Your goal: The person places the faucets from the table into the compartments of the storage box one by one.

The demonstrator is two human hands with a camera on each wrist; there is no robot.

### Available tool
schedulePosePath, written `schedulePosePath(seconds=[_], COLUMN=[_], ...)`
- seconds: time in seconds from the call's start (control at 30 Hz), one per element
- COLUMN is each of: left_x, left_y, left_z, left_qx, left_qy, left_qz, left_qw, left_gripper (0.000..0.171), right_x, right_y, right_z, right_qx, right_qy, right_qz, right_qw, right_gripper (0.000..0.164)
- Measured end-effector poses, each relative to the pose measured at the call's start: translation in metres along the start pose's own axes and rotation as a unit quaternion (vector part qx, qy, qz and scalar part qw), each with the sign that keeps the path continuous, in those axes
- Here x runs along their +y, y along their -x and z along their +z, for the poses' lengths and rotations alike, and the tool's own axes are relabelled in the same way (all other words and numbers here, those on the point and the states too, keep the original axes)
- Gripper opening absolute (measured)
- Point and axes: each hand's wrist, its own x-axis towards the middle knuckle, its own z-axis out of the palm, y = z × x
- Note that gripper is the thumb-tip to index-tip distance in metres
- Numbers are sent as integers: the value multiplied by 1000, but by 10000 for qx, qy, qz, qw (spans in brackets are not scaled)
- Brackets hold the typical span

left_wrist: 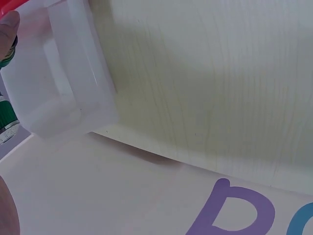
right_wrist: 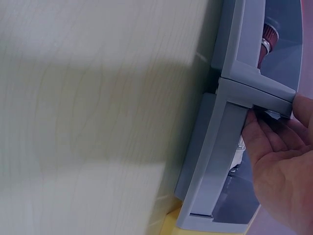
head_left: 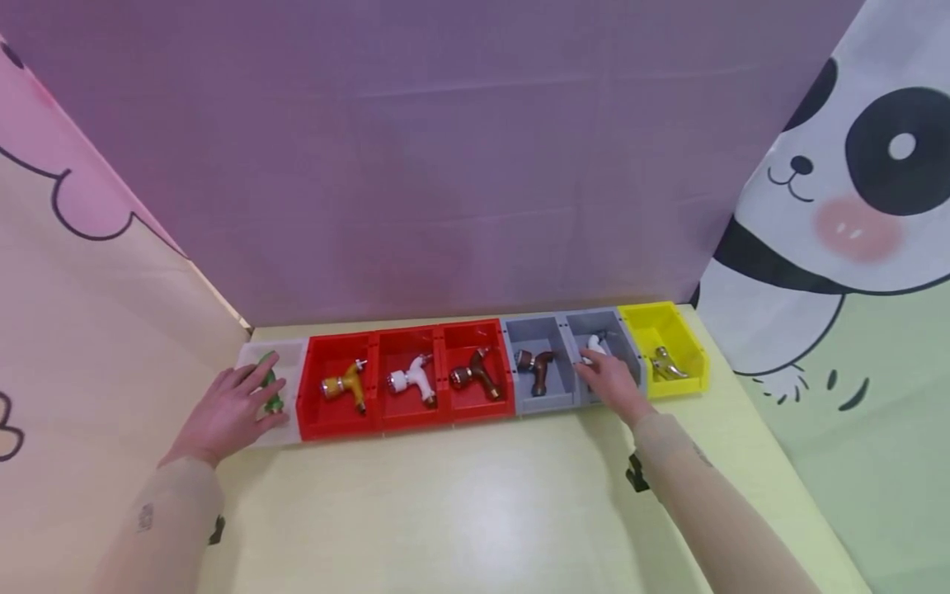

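My left hand reaches over a white translucent bin at the row's left end, fingers spread around a green tap. In the left wrist view, a fingertip overlaps one green end of this tap. My right hand dips into the right grey bin, where a white tap lies. In the right wrist view, its fingers are bent around the tap's knob end beside the divider, which hides most of the grip. Part of the white tap's body shows below them.
Three red bins hold a yellow tap, a white tap and a dark brown tap. A reddish-brown tap lies in the left grey bin. The yellow bin holds a metallic tap. A purple wall stands behind.
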Motion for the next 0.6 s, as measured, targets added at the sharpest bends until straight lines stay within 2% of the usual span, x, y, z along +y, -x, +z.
schedulePosePath(seconds=[0.2,0.3,0.47,0.53,0.6], left_x=[1,5,21,27,33], left_y=[1,4,6,6,4], left_z=[8,7,-2,-7,-10], left_qx=[216,189,-203,-466,-672], left_qy=[-16,80,578,893,1211], left_qz=[193,25,-665,-1095,-1542], left_qw=[9996,9998,9959,9889,9783], left_gripper=[72,71,61,60,61], right_x=[0,1,3,4,5], right_y=[0,0,1,2,2], right_z=[-1,-1,-3,-3,-3], right_qx=[-20,-73,-31,96,330], right_qy=[-95,-124,-43,30,166], right_qz=[83,168,160,30,-143], right_qw=[9999,9998,9999,9999,9992], right_gripper=[55,56,56,55,53])
